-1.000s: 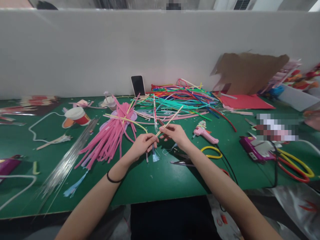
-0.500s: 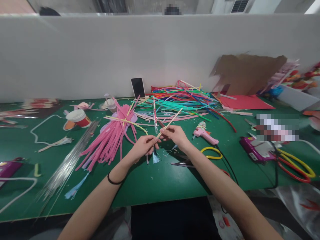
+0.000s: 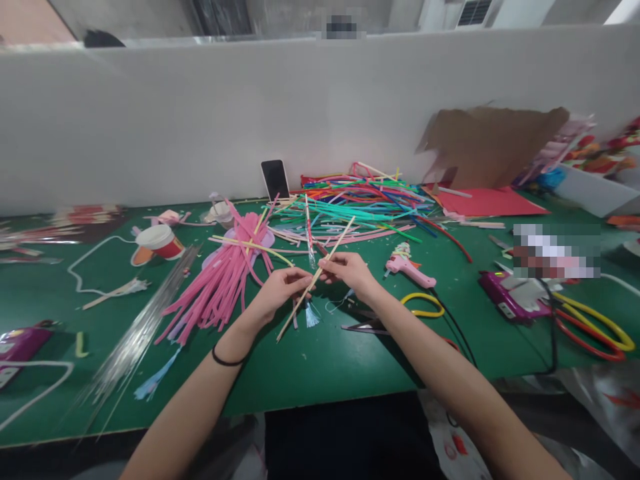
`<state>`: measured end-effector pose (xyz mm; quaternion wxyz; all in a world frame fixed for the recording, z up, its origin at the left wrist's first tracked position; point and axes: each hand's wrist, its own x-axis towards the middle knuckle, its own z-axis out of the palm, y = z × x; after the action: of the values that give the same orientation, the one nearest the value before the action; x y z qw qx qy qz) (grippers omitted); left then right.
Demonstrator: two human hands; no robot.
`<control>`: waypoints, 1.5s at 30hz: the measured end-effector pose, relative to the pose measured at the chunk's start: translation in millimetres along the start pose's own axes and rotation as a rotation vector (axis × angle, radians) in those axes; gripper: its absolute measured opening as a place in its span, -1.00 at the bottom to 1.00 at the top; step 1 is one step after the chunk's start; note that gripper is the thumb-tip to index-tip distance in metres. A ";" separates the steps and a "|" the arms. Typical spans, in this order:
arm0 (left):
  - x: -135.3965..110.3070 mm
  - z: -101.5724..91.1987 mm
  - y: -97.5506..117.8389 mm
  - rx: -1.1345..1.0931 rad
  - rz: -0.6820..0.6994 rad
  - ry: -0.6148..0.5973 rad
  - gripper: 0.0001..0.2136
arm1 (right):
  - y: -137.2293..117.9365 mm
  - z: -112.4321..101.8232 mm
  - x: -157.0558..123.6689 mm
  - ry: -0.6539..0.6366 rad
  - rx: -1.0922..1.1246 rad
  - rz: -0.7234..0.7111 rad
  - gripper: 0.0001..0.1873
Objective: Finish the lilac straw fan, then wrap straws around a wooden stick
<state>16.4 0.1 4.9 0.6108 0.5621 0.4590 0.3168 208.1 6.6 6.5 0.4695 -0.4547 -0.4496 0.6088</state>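
Note:
A straight, pale yellow pipe cleaner (image 3: 336,247) slants across between my two hands, one end up and away, the other down toward me. My left hand (image 3: 281,291) is closed, its thumb and fingertips pinching the stem at its middle. Just above that pinch, my right hand (image 3: 349,272) grips the same stem between thumb and index finger. Whether it is one stem or two side by side, I cannot tell. Left of my hands lies a bundle of pink pipe cleaners (image 3: 215,280), crossed by pale yellow ones. A light blue tassel (image 3: 312,315) is on the table below my fingers.
Behind my hands are a pile of coloured pipe cleaners (image 3: 350,207) and a propped phone (image 3: 275,180). To the right lie a pink glue gun (image 3: 410,268), yellow-handled scissors (image 3: 424,305) and a purple power strip (image 3: 510,300). Leftward are thin wires (image 3: 143,327) and a paper cup (image 3: 163,243).
The pale stem has turned steeper, and its lower end now shows below my left hand, toward me. Both hands have kept about the same place.

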 end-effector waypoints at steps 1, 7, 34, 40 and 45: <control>0.6 -0.1 -1.1 -0.010 -0.010 0.000 -0.67 | 0.7 0.4 0.3 -0.001 -0.003 0.005 -0.71; 1.4 -2.1 -2.5 -0.057 -0.087 -0.058 -0.65 | 3.6 1.8 1.3 -0.024 -0.013 0.032 -0.73; -0.2 -12.1 -0.5 -0.145 -0.151 -0.190 -0.68 | 7.1 3.0 -0.3 -0.092 0.034 0.063 -0.73; -0.9 -10.7 -0.9 -0.253 -0.167 -0.189 -0.68 | 2.9 3.1 -2.4 -0.086 0.063 0.089 -0.75; -1.2 -11.6 0.7 -0.268 -0.187 -0.232 -0.72 | 0.7 0.8 -1.6 -0.025 0.112 0.050 -0.75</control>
<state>5.4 3.7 6.4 0.7557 0.4634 0.3895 0.2498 207.5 4.8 6.2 0.4732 -0.4314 -0.4091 0.6501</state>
